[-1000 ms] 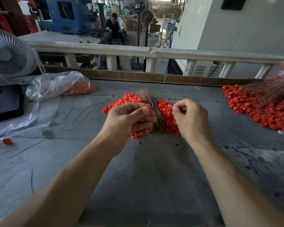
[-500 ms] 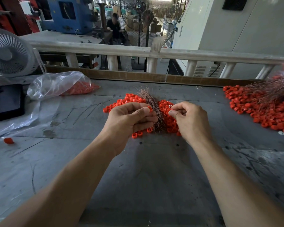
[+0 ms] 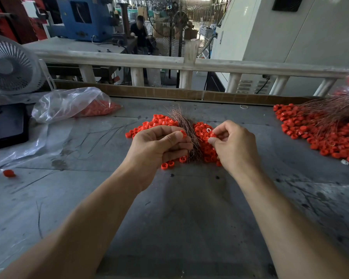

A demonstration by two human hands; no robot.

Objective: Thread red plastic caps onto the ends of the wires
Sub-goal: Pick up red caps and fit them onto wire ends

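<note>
Work looks part done: capped thin coppery wires (image 3: 330,115) heap at the grey bench's (image 3: 169,218) far right edge, while left hand (image 3: 157,146) pinches one red plastic cap (image 3: 183,133) beside the loose cap pile (image 3: 204,135) mid-bench, right hand (image 3: 234,146) pinching at a wire too fine to make out.

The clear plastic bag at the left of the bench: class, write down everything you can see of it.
The clear plastic bag lies on its side on the grey bench, far left, in front of the white fan and beside a black tray. It is thin, crinkled, glossy film, puffed up and loosely open. Red caps fill its right end, showing pale orange through the film. Neither of the hands touches it; flat plastic sheeting spreads beneath and in front of it.
</note>
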